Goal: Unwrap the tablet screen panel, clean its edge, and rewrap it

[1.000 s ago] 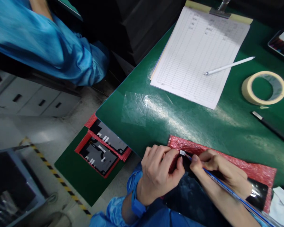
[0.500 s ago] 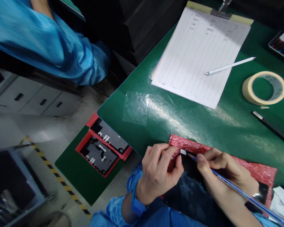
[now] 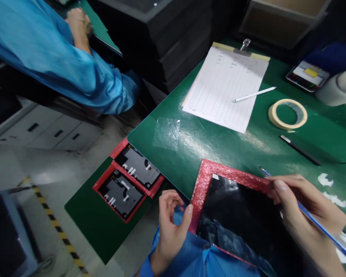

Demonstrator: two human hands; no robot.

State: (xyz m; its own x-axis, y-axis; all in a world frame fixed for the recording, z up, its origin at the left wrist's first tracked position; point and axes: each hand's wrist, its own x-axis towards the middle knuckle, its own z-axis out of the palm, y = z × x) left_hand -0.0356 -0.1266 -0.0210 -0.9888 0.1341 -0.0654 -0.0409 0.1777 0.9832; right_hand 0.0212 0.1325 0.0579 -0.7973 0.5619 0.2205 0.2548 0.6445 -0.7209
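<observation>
A glossy black panel (image 3: pixel 236 215) lies on red bubble wrap (image 3: pixel 203 181) at the near edge of the green table (image 3: pixel 219 146). My left hand (image 3: pixel 170 227) hovers just off the wrap's left edge, fingers curled and apart, holding nothing. My right hand (image 3: pixel 302 207) rests on the wrap's right side and grips a blue pen-like tool (image 3: pixel 320 227) whose tip points up and left. A small white tab (image 3: pixel 215 176) sits at the panel's top left corner.
A clipboard with a form (image 3: pixel 225 88) and a white pen (image 3: pixel 253 94), a roll of masking tape (image 3: pixel 287 114), a black tool (image 3: pixel 300 151) and clear film (image 3: pixel 167 132) lie on the table. Two more red-wrapped panels (image 3: pixel 129 181) sit on a low shelf at left. Another person in blue (image 3: pixel 60 65) works at far left.
My left hand has let go of the panel's corner and pulled back to the left. My right hand with the tool has moved right, away from the white tab. The view has tilted up.
</observation>
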